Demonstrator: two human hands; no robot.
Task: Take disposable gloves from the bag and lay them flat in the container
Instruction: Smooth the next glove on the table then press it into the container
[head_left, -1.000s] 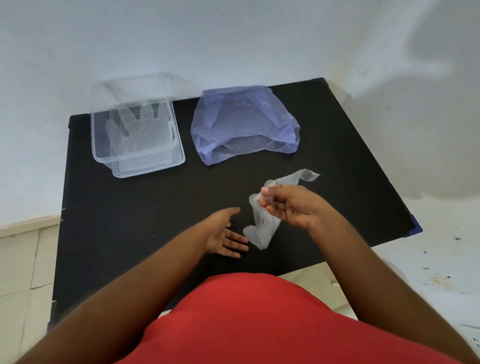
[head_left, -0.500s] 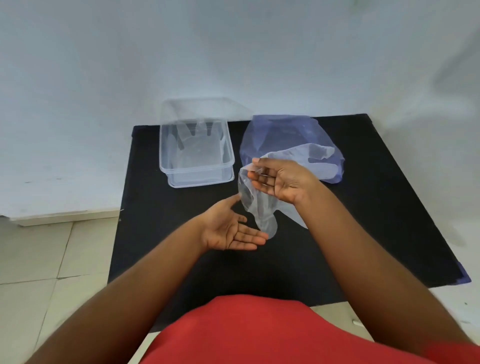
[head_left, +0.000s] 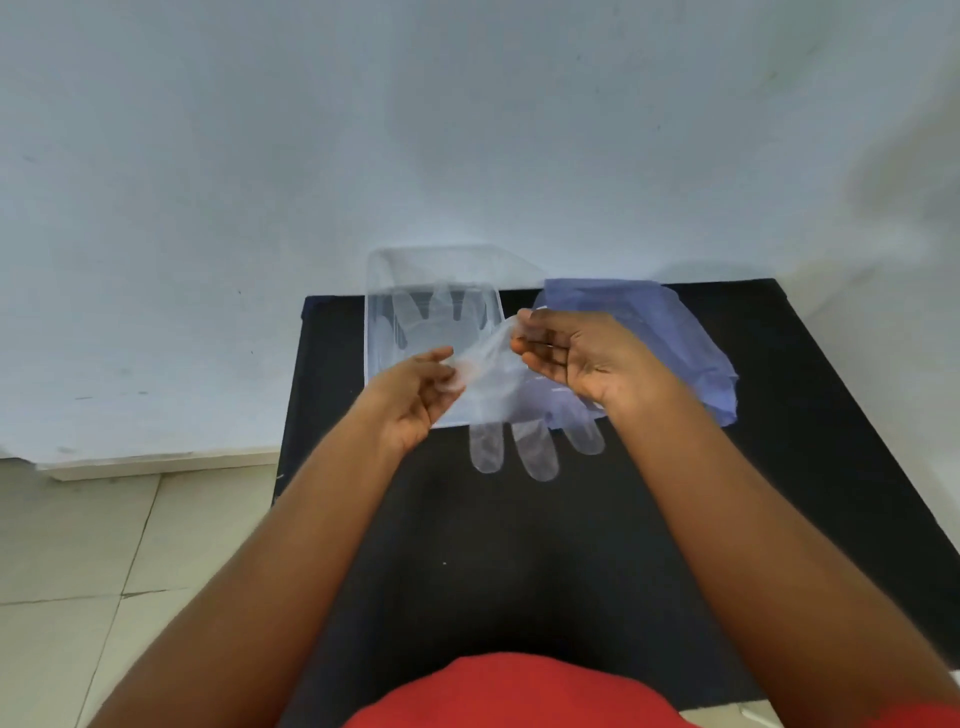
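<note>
A clear disposable glove (head_left: 511, 415) hangs between both hands above the black table, fingers pointing down toward me. My left hand (head_left: 415, 397) pinches its cuff at the left corner. My right hand (head_left: 576, 353) pinches the cuff at the right corner, palm up. Behind them stands a clear plastic container (head_left: 382, 291) with a flat glove (head_left: 441, 319) lying inside. The blue plastic bag (head_left: 691, 343) lies to the container's right, partly hidden by my right hand.
The black table (head_left: 779, 467) stands against a white wall (head_left: 467, 130). Pale floor tiles (head_left: 104, 545) lie to the left. My red shirt (head_left: 519, 691) fills the bottom edge.
My left hand rose and took hold of the glove's cuff. Both hands moved up toward the container, and the glove now hangs spread out between them. The view tilted upward.
</note>
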